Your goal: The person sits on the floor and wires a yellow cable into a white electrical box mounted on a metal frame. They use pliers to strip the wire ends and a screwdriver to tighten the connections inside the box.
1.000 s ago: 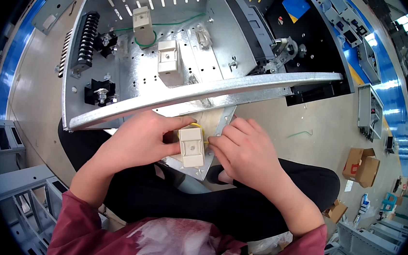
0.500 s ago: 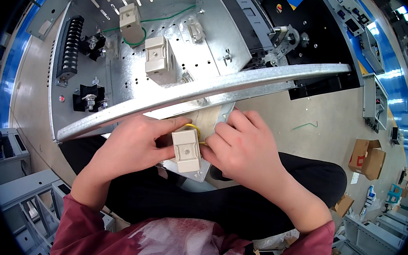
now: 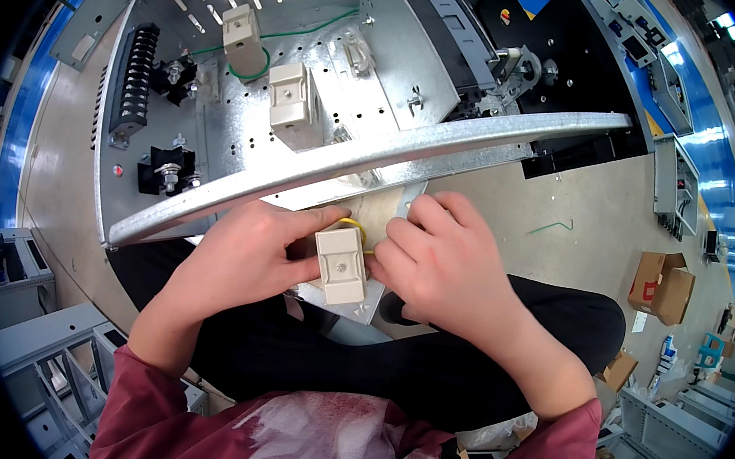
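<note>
Two hands meet over the person's lap, both closed on a beige block-shaped component (image 3: pixel 341 266): the left hand (image 3: pixel 243 258) pinches its left side between thumb and forefinger, and the right hand (image 3: pixel 438 266) curls against its right edge. A yellow wire (image 3: pixel 352 223) loops just behind it. Beyond runs a curved galvanised rail (image 3: pixel 373 160), then a perforated metal panel (image 3: pixel 220 120) carrying two more beige blocks (image 3: pixel 290 100), a black terminal strip (image 3: pixel 136 78) and green wire (image 3: pixel 250 71).
</note>
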The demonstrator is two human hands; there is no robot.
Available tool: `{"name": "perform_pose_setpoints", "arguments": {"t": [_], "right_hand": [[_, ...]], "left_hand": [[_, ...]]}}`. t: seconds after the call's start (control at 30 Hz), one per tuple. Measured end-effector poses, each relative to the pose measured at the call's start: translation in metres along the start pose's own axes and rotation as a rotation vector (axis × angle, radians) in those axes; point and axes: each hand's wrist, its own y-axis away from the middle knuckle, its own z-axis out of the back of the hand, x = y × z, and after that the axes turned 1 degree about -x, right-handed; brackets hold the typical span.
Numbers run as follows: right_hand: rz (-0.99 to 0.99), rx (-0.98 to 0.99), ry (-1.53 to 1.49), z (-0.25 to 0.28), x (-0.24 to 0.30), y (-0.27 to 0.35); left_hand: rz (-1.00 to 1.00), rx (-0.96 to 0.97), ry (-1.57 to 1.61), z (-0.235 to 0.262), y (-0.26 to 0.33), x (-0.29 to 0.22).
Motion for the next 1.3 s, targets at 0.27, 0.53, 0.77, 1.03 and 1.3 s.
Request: {"name": "perform_pose_setpoints", "arguments": {"t": [0.27,0.53,0.77,1.03,1.3], "right_hand": [[0.144,0.180,-0.018,0.019,-0.018,-0.006],[0.055,0.183,-0.037,0.019,-0.015,0.003],[0.013,0.309,-0.059,0.025,-0.012,-0.004],[-0.077,0.278,-0.125,0.017,0.002,-0.007],[-0.051,0.184,-0.123,0.005,0.005,-0.016]], "left_hand": [[0.060,0.041,0.041,0.000,0.000,0.000],[0.066,0.054,0.029,0.001,-0.002,-0.001],[0.021,0.045,0.007,0.006,0.003,0.001],[-0.007,0.040,-0.022,0.010,0.020,0.004],[-0.204,-0.119,-0.013,-0.009,0.024,0.023]]}}
